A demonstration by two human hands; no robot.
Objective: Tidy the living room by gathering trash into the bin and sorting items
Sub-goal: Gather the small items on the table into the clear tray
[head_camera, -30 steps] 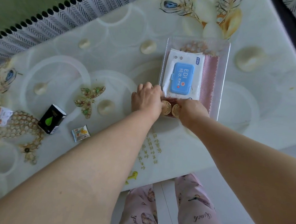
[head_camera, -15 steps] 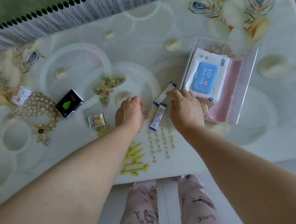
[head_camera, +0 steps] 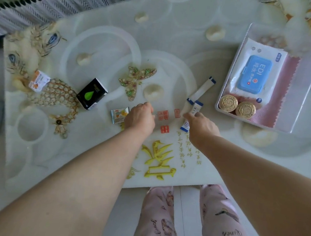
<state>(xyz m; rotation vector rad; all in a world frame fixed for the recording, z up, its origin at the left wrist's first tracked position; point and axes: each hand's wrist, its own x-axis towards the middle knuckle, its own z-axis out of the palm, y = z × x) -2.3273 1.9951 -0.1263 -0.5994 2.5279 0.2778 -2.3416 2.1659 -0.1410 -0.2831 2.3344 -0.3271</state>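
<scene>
My right hand (head_camera: 201, 128) pinches the lower blue-and-white stick sachet (head_camera: 193, 110) near its middle. A second stick sachet (head_camera: 203, 88) lies just beyond it, slanting toward the tray. My left hand (head_camera: 140, 116) hovers with loosely curled fingers and holds nothing. It is right beside a small snack wrapper (head_camera: 118, 114), covering the wrapper's right edge. Further left lie a black box with a green drop (head_camera: 92, 93) and a small orange-and-white packet (head_camera: 39, 81).
A clear tray (head_camera: 303, 90) at the right holds a wet-wipes pack (head_camera: 254, 74), a pink cloth (head_camera: 284, 92) and two gold-lidded jars (head_camera: 236, 105). The table top (head_camera: 94, 150) is glossy with printed patterns. Its near edge is just above my legs (head_camera: 188, 222).
Both hands left the tray, where the two gold-lidded jars now stand, and moved left. My right hand came onto the stick sachet. My left hand reached the snack wrapper.
</scene>
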